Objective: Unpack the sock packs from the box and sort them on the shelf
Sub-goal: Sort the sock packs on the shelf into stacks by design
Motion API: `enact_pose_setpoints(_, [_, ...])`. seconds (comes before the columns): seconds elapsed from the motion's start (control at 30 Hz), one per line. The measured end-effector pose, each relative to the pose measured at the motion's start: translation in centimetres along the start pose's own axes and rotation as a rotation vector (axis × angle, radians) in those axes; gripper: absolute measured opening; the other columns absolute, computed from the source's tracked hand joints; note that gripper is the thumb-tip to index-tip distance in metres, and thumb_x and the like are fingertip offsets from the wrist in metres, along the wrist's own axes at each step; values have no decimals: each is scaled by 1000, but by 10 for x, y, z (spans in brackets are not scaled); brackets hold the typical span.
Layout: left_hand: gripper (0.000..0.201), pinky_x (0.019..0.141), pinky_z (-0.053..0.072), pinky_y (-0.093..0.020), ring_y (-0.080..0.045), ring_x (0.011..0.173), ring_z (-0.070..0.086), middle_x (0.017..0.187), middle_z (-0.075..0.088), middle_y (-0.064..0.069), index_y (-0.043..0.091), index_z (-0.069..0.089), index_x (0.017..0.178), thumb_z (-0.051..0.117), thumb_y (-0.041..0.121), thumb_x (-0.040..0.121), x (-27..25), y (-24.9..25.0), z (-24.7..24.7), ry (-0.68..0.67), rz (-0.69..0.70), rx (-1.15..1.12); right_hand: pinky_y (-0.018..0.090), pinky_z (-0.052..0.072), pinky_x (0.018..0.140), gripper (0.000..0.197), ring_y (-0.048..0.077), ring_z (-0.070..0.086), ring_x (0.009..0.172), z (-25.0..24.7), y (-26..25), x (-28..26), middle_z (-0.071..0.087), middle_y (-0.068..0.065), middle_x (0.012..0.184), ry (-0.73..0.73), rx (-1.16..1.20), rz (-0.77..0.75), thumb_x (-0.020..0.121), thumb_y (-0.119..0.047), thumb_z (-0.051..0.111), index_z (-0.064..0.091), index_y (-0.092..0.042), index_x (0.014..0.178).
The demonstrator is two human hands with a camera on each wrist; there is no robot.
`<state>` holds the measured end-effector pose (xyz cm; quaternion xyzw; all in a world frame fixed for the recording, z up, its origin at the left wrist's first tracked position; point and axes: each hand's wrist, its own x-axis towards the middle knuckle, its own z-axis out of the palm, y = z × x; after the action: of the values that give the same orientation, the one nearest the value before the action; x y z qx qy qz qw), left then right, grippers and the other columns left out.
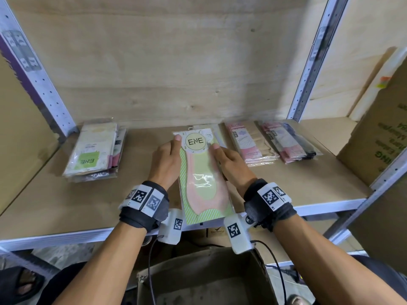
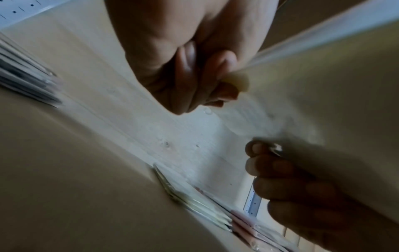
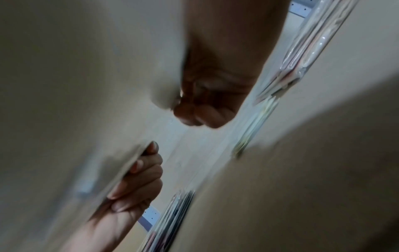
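**ENE sock pack held flat over the shelf, a hand on each long edge**

The pack in hand shows a round white label reading "ENE" near its far end, above pink and pale green low-cut socks on a green-striped card under glossy plastic. The left hand grips its left edge and the right hand its right edge, thumbs on top, the other fingers curled under; the wrist views show those fingers bent round the pack's edges. The pack hangs over the middle of the shelf, its near end reaching past the front rail.

On the left of the shelf lies a stack of packs; the top one bears a green patch with "ENE" upside down from here. Behind the held pack a further pack is mostly hidden. To the right sit two stacks with pink labels; their print is too small to read, and the far stack has dark socks showing at its right.

A brown carton at the right edge carries green lettering, cut off and turned sideways, unreadable. Below the shelf, the open box stands between the forearms; its inside is dark and I cannot tell what it holds. Both wrist pictures are blurred.
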<state>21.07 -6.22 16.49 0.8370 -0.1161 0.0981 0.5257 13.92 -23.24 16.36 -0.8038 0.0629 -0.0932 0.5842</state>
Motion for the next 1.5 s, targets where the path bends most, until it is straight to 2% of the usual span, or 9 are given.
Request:
enact_pose_setpoints(0.1, [42, 76, 41, -35, -15, 82, 50, 87, 56, -5, 21, 54, 90, 33, 55, 101, 1, 1, 5, -39, 28, -91, 55, 49, 99, 59, 24, 67, 97, 0, 1, 0, 70, 20, 110, 35, 81, -27, 94, -57, 44, 66, -3, 105])
enact_pose_setpoints(0.2, [51, 64, 45, -25, -12, 69, 59, 75, 62, 2, 15, 59, 82, 38, 58, 101, -2, 3, 4, -76, -54, -248, 49, 48, 104, 47, 21, 67, 112, -1, 4, 3, 74, 5, 113, 84, 160, -21, 99, -50, 46, 71, -11, 112])
enact_pose_setpoints(0.3, [57, 47, 47, -22, -8, 52, 61, 66, 67, 3, 12, 67, 88, 49, 67, 93, -7, 11, -6, -311, -133, -289, 53, 50, 99, 50, 37, 64, 112, -10, 3, 9, 71, 19, 113, 200, 204, 4, 102, -45, 45, 67, 0, 109])
enact_pose_setpoints(0.47, [37, 60, 53, -21, -16, 69, 63, 82, 71, -2, 8, 62, 121, 76, 15, 87, -5, 5, -16, -692, -102, -283, 52, 56, 90, 51, 30, 67, 94, -30, -1, 22, 71, 20, 107, 288, 134, 89, 102, -46, 44, 67, -1, 106])
enact_pose_setpoints(0.6, [35, 64, 51, -16, -11, 73, 68, 88, 75, -4, 10, 67, 118, 78, 9, 85, 8, -4, -8, -514, -96, -312, 34, 54, 52, 32, 16, 63, 55, -42, -5, 22, 63, 8, 82, 77, 145, 209, 99, -42, 53, 61, -12, 105])
enact_pose_setpoints(0.73, [18, 76, 50, -15, -10, 95, 73, 97, 78, 3, 24, 75, 97, 81, 15, 82, 30, -16, 4, -278, -93, -318, 29, 52, 57, 47, 17, 65, 62, -53, -10, 21, 67, 8, 93, -154, 197, 261, 84, -8, 73, 49, -13, 124])
enact_pose_setpoints(0.93, [28, 82, 54, -24, -10, 95, 72, 105, 76, 1, 23, 73, 105, 80, 10, 82, 44, -15, 21, -235, -133, -358, 22, 45, 43, 59, 18, 56, 55, -50, -14, 44, 60, 22, 100, 55, 119, 229, 80, 18, 67, 46, 6, 133])
enact_pose_setpoints(1.1, [47, 65, 52, -11, -11, 87, 69, 112, 71, -14, 0, 65, 126, 77, -3, 81, 53, -9, 28, -318, -180, -318, 44, 58, 87, 33, 27, 68, 88, -53, -6, 61, 72, 14, 108, 108, -202, 170, 81, 3, 73, 68, -7, 113])
enact_pose_setpoints(1.5, [27, 67, 60, -19, -15, 79, 74, 102, 75, -15, -4, 71, 110, 77, 2, 84, 57, -4, 39, -400, -348, -294, 22, 47, 84, 24, 20, 63, 108, -42, 2, 71, 69, 7, 118, 30, -545, 133, 86, -12, 68, 75, -15, 109])
